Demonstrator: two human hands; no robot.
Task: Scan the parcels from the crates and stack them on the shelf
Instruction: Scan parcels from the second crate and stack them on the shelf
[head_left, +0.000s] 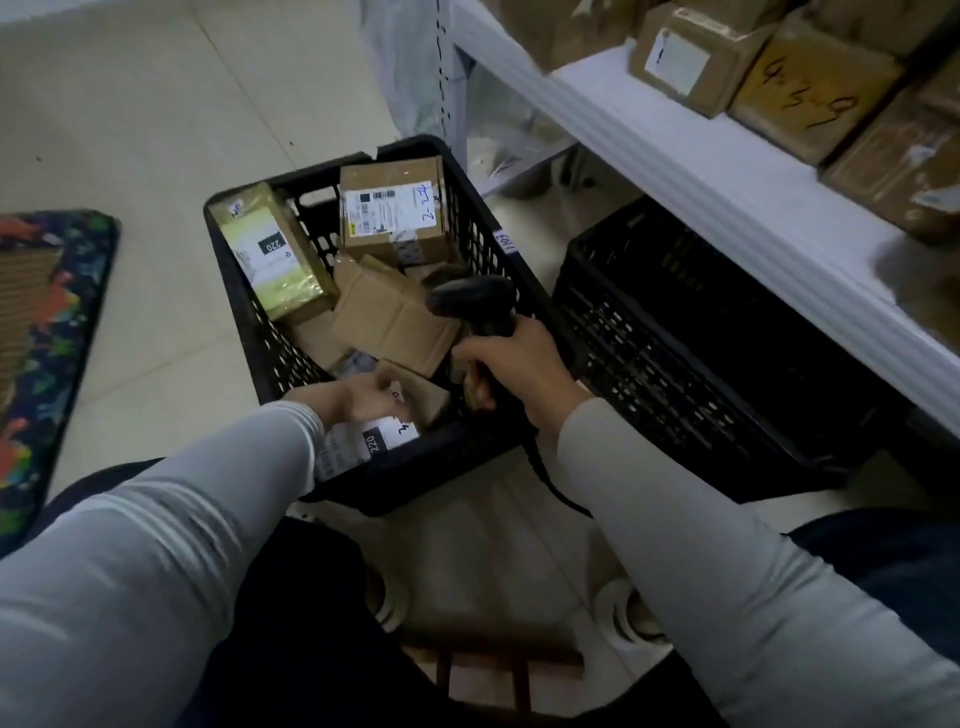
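Observation:
A black plastic crate (249, 332) on the floor holds several cardboard parcels. Among them are a yellowish taped one (270, 249) marked 220, a brown box (392, 208) with a white label, and a plain folded carton (389, 322). My left hand (353, 397) reaches into the crate's near corner and lies on a parcel with a white label (363, 441); whether it grips the parcel is hidden. My right hand (511, 366) grips a black barcode scanner (475, 304) by its handle, head aimed into the crate. The white shelf (691, 156) at right carries stacked brown parcels (810, 88).
A second black crate (675, 343) stands under the shelf, right of the first. A patterned mat (41, 338) lies on the floor at left. The scanner's cable (550, 483) trails down toward my lap. Pale tiled floor (156, 130) spreads beyond the crate.

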